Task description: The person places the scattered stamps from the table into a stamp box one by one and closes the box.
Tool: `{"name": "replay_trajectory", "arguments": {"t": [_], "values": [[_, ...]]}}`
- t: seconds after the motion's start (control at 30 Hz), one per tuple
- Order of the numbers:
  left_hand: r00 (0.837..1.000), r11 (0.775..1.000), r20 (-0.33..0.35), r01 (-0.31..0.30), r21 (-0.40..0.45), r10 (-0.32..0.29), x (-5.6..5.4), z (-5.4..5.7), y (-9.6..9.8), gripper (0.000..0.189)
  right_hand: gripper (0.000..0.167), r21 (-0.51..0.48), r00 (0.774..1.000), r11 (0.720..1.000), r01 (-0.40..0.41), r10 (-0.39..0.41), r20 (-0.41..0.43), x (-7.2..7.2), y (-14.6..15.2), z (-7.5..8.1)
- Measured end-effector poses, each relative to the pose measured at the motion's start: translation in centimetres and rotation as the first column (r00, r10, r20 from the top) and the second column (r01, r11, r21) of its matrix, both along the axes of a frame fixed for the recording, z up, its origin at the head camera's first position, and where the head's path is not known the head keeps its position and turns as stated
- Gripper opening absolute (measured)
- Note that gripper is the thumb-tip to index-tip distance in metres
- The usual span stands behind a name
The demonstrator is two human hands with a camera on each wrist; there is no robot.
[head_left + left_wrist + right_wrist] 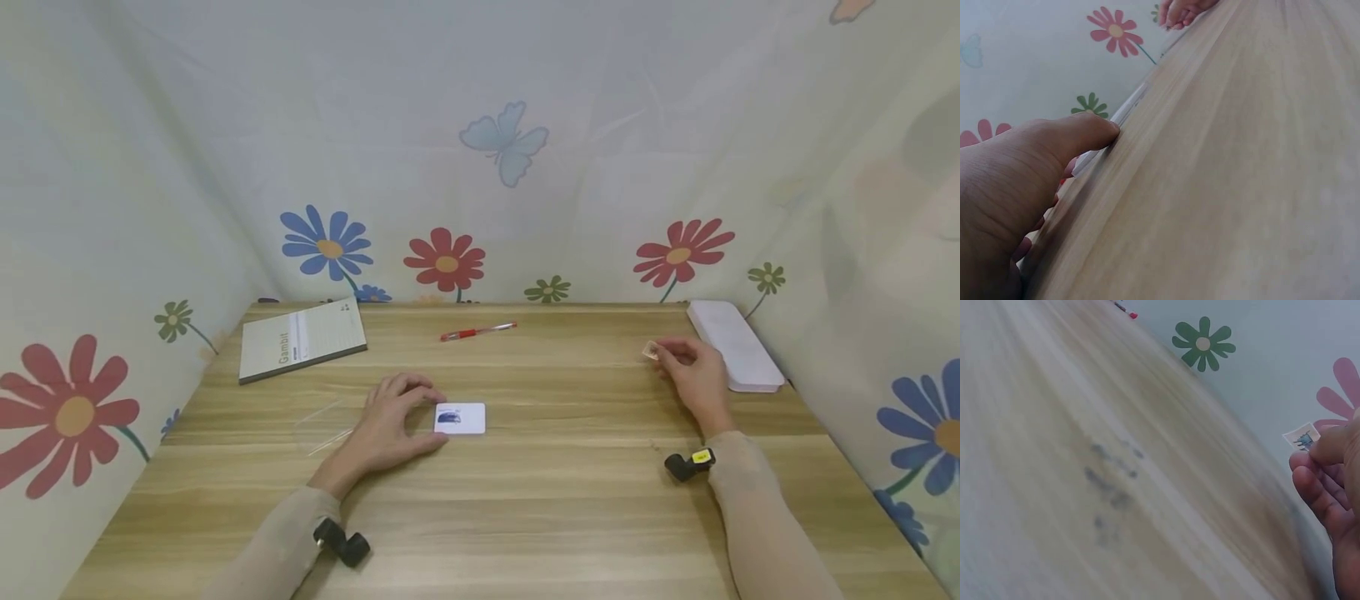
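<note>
A white card [472, 419] with a dark blue picture on its left part lies flat on the wooden table. My left hand [386, 425] holds it by the left end, thumb at the near corner and index finger at the far one. In the left wrist view the card [1127, 105] shows edge-on past the thumb. Off to the right, my right hand [696, 373] pinches a small stamp-like piece of paper [649, 350] between thumb and index finger, raised over the table. The right wrist view shows a bluish print on this paper [1302, 437].
A notebook [262, 346] lies at the back left, and a red pen [478, 332] at the back middle. A long white case [735, 346] sits beside my right hand. Behind my left hand lies a clear plastic sheet [318, 427]. Flower-printed curtains enclose the table.
</note>
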State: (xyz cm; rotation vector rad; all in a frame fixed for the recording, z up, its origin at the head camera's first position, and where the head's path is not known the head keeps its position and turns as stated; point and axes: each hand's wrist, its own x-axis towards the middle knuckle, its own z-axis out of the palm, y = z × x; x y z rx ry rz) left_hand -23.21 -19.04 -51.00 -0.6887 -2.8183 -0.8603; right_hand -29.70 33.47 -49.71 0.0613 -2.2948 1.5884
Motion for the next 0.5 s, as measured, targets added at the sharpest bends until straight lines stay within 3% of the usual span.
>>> {"name": "replay_trajectory", "arguments": {"t": [0.23,0.5], "values": [[1.000,1.000,-0.003,-0.001,0.005,0.001,-0.18,0.02,-0.04,0.054,0.027,-0.043,1.000,0.999,-0.012,0.012,0.004,-0.06,-0.49,0.86],[1.000,1.000,0.005,0.000,-0.002,0.000,-0.14,-0.05,-0.05,0.053,0.030,-0.064,0.999,0.998,-0.028,0.030,0.024,-0.13,-0.84,0.67]]}}
